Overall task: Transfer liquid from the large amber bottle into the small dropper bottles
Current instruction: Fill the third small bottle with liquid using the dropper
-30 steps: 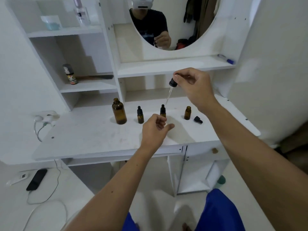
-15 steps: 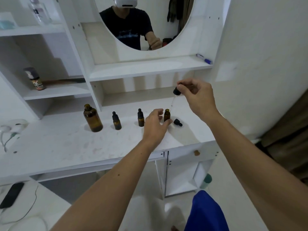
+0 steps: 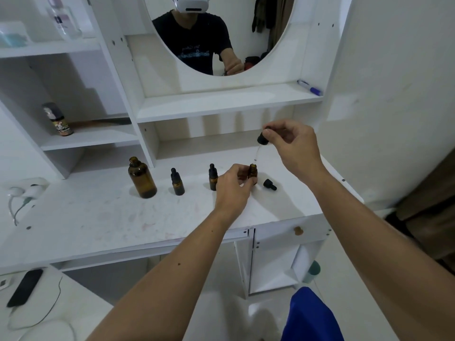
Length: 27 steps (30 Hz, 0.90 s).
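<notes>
1. The large amber bottle (image 3: pixel 142 179) stood uncapped, left of centre on the white desk (image 3: pixel 98 217); its liquid level could not be made out.
2. Two capped dropper bottles (image 3: pixel 177 182) (image 3: pixel 212 177) stood to its right, well apart from each other.
3. The open small bottle (image 3: pixel 252 173) stood at centre, pinched between the left hand's (image 3: pixel 232 187) thumb and fingers.
4. The right hand (image 3: pixel 294 143), upper right of centre, pinched the black bulb of a dropper (image 3: pixel 261 145), its glass tip just above the open bottle's mouth.
5. A loose black dropper cap (image 3: pixel 269 184) lay on the desk just right of that bottle.
</notes>
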Motion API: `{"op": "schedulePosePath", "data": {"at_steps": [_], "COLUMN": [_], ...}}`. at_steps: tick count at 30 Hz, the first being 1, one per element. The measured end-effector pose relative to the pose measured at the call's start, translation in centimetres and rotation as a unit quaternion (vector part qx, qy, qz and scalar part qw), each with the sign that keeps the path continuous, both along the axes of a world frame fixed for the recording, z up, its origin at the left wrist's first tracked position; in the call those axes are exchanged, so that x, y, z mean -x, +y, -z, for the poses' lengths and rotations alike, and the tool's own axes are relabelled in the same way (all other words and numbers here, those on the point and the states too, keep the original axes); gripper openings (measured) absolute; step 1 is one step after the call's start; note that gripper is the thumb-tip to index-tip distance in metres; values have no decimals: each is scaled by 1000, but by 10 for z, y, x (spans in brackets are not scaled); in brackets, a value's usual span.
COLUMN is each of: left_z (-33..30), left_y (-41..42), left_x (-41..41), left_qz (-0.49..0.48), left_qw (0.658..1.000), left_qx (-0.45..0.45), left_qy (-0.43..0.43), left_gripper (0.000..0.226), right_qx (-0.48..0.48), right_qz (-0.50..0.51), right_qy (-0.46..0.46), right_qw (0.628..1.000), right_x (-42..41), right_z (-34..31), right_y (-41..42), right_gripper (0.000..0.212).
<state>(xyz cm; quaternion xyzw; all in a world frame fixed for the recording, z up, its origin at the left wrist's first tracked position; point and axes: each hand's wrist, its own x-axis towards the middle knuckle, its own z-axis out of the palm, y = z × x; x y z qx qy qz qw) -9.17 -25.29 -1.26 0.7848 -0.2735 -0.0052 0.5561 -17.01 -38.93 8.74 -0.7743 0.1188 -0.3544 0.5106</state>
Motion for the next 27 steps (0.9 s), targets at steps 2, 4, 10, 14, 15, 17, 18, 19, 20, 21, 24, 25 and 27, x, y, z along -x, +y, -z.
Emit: {"op": "schedulePosePath", "data": {"at_steps": [2,4,10,14,15,17,18,19,20,21,24,25,27], "left_z": [1,1,3,4,3,3,3,3,3,3,3,3,3], "left_y": [0,0,0,0,0,1,1,0,1,0,0,0,0], "left_x": [-1,-1,-2,-3,-3,-3,-2,-2,-2,-2,-3,-3,-3], "left_qz": [0,1,6,10,11,11,11,11,11,10,10,9,8], "left_qw": [1000,1000,1000,1000,1000,1000,1000,1000,1000,1000,1000,1000,1000], "left_qx": [0,0,7,9,9,9,10,10,9,9,7,7,4], "left_qy": [-3,-3,3,11,13,12,11,9,8,8,10,10,5], "left_gripper": [24,23,23,24,24,24,23,23,23,23,25,25,25], "right_qx": [16,27,32,25,22,22,26,31,35,35,32,34,31], "right_qz": [-3,-4,15,5,3,6,12,20,27,30,31,30,29], "right_qy": [11,24,34,36,36,39,43,47,49,50,52,52,47], "right_qw": [1000,999,999,999,999,999,999,998,998,998,998,998,998], "right_x": [-1,-2,-8,-10,-11,-11,-12,-12,-13,-13,-14,-13,-13], "right_z": [4,8,12,11,11,10,11,11,12,13,15,16,17], "right_y": [2,4,8,9,9,10,10,11,11,11,12,12,12], "right_gripper": [8,8,7,6,7,7,5,4,4,4,7,6,5]}}
